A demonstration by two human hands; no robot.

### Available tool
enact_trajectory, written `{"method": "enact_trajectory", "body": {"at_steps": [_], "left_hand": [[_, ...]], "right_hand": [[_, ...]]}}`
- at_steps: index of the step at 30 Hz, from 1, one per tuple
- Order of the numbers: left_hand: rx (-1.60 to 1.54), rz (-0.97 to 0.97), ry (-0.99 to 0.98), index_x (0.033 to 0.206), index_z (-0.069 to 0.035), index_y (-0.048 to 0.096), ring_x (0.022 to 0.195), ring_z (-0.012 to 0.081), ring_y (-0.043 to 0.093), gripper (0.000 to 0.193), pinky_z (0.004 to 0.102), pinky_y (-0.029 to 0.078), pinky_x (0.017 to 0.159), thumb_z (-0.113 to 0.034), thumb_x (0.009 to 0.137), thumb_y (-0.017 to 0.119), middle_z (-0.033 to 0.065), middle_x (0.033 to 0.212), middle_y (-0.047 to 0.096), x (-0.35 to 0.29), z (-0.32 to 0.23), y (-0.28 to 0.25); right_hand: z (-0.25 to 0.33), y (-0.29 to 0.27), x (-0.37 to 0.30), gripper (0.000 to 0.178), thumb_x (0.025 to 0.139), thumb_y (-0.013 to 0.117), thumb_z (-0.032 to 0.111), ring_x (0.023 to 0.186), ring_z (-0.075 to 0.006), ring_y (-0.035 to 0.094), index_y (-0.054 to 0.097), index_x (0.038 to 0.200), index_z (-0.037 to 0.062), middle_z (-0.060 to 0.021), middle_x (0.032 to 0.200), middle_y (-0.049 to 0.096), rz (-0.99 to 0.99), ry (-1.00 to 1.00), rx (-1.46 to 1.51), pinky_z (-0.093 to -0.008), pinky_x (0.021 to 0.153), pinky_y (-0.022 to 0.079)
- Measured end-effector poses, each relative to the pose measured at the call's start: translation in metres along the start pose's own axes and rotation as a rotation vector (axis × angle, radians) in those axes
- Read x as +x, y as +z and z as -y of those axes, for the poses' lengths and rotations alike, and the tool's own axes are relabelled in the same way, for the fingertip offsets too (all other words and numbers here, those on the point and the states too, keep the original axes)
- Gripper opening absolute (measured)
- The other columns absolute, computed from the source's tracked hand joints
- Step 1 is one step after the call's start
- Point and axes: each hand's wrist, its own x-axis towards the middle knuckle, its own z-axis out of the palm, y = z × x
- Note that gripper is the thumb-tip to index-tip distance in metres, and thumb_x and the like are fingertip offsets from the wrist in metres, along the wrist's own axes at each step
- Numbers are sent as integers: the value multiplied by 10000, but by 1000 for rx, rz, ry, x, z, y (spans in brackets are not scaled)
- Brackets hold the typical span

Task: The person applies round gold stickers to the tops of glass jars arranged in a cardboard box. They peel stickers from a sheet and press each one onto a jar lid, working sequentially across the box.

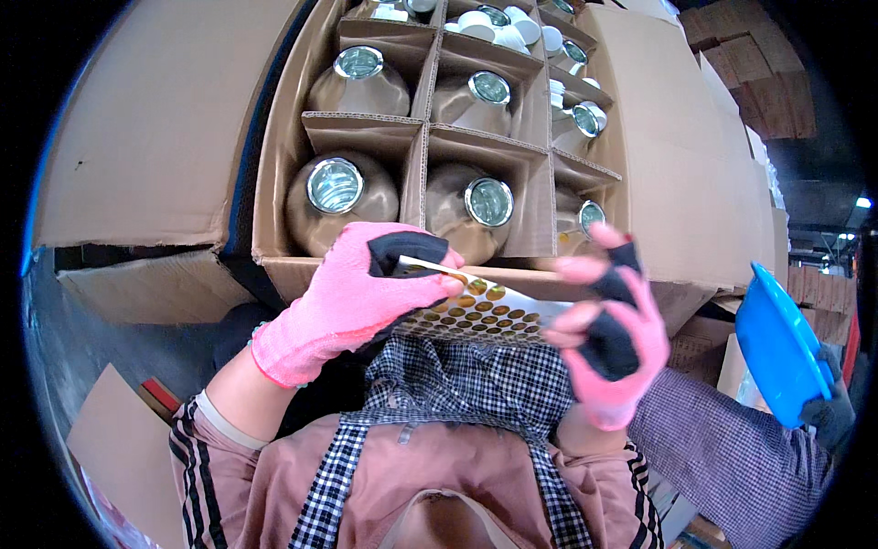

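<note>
My left hand (366, 270), in a pink glove with black patches and bare fingertips, is closed on the left end of a white sheet of round gold stickers (498, 306). Thumb and index finger of my right hand (617, 339), gloved the same way, close at the sheet's right end; its other fingers are raised apart and slightly blurred. The sheet is held bent in front of my checked apron. Just beyond my hands is an open cardboard box (347, 133) with dividers, holding large round bottles (343, 197) with wide silvery necks, one to a compartment.
White caps (512, 32) lie among the bottles in the box's far compartments. Cardboard flaps (165, 119) spread out on both sides. At the right, a gloved hand (832, 407) of another person is at a blue basin (777, 348). Stacked cartons (754, 69) stand farther back.
</note>
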Motion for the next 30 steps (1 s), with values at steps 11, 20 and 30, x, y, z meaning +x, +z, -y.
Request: {"method": "enact_trajectory", "body": {"at_steps": [11, 20, 30], "left_hand": [[444, 556, 492, 880, -30, 592, 832, 297, 560, 234, 364, 458, 719, -197, 725, 646, 135, 855, 597, -20, 54, 47], [358, 411, 528, 865, -28, 598, 795, 323, 565, 237, 381, 461, 708, -218, 730, 642, 150, 823, 599, -14, 53, 33], [264, 292, 436, 838, -14, 608, 776, 283, 590, 201, 347, 469, 703, -160, 714, 667, 134, 819, 612, -9, 39, 25]], "right_hand": [[-57, 64, 53, 141, 605, 667, 67, 1236, -360, 309, 600, 728, 57, -128, 1258, 442, 608, -230, -409, -467, 980, 302], [-65, 86, 59, 187, 628, 660, 112, 1200, -370, 337, 595, 791, 47, -154, 1214, 443, 642, -275, -710, -488, 968, 305], [-24, 16, 47, 339, 662, 690, 206, 1162, -328, 414, 575, 946, 60, -128, 1111, 536, -9, 51, -246, -456, 966, 315]]}}
